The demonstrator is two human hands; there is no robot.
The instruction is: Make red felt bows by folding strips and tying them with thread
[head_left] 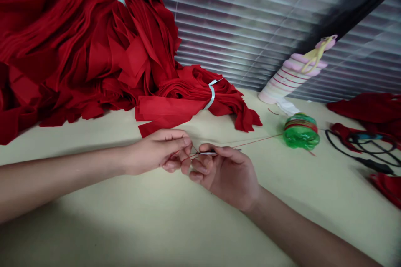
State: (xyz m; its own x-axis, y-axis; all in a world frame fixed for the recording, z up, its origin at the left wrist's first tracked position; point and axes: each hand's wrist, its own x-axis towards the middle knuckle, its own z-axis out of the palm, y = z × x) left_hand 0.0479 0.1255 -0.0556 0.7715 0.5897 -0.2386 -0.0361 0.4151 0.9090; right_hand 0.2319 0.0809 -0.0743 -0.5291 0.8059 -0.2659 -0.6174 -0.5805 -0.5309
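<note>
My left hand (156,150) is closed in a pinch on red thread (257,139), with a strand looped at its fingertips. Close beside it, my right hand (230,173) grips a slim silver tool (208,153) between thumb and fingers. The tool's dark tip points at my left fingers and meets the thread; its exact kind is not clear. To the right, the thread stretches towards a green plastic bottle base (300,133) wound with red and yellowish thread. Both hands are held above the pale table (150,221).
A large heap of red cloth strips (78,41) stands at the left, beside a smaller bundle (203,91) tied with light blue ribbon. A pink-and-white cylinder (283,81) leans near the blinds (219,21). Black cable (372,154) and more red cloth (369,108) lie at the right.
</note>
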